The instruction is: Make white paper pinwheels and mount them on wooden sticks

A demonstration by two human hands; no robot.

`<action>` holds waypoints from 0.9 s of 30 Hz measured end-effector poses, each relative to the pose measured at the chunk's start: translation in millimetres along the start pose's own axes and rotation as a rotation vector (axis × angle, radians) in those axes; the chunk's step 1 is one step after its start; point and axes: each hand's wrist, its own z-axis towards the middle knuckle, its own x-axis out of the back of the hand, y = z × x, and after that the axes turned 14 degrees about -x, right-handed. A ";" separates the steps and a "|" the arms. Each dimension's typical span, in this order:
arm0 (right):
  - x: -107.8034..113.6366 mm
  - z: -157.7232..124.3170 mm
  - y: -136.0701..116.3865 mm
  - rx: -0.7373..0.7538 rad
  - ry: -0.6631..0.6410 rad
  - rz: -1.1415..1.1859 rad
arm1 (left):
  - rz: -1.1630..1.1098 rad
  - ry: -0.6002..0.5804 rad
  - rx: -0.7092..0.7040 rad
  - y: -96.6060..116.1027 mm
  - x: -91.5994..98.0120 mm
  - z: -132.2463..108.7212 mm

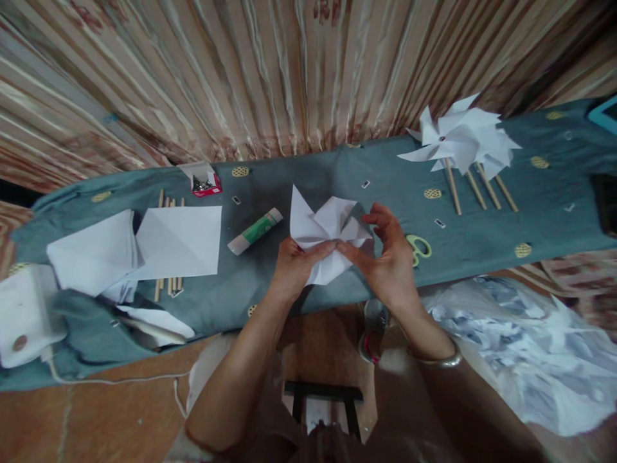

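Observation:
A white paper pinwheel (332,222) without a stick is held just above the near edge of the table. My left hand (294,267) grips its left side, the thumb pressed near the centre. From the right, my right hand (388,257) has its thumb at the same centre, with the other fingers curled around the paper's right side. A glue stick (255,231) with a green label lies left of the pinwheel. Partly covered by my right hand, light-green scissors (418,249) rest on the cloth.
Several finished pinwheels on sticks (463,138) lie at the back right. White paper sheets (180,241) cover wooden sticks (160,199) on the left, near an open red box of pins (205,183). A plastic bag of paper scraps (530,347) is below right. A white device (29,315) sits far left.

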 end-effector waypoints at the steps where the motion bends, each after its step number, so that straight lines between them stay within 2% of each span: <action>1: -0.1 0.4 0.7 -0.028 -0.003 0.014 | -0.004 0.000 -0.004 -0.4 0.2 0.1; 5: 1.2 2.6 0.5 -0.174 -0.101 0.121 | 0.012 0.014 -0.004 -1.2 0.8 0.0; 11: 6.5 6.0 -5.6 -0.393 -0.378 0.282 | 0.041 0.015 -0.011 -0.1 -0.6 -0.2; 21: 12.8 10.5 -12.8 -0.468 -0.387 0.261 | 0.085 0.035 0.016 4.0 -4.7 -2.4; 27: 10.7 8.7 -10.0 -0.578 -0.461 0.424 | 0.099 0.042 0.017 2.9 -4.0 -4.0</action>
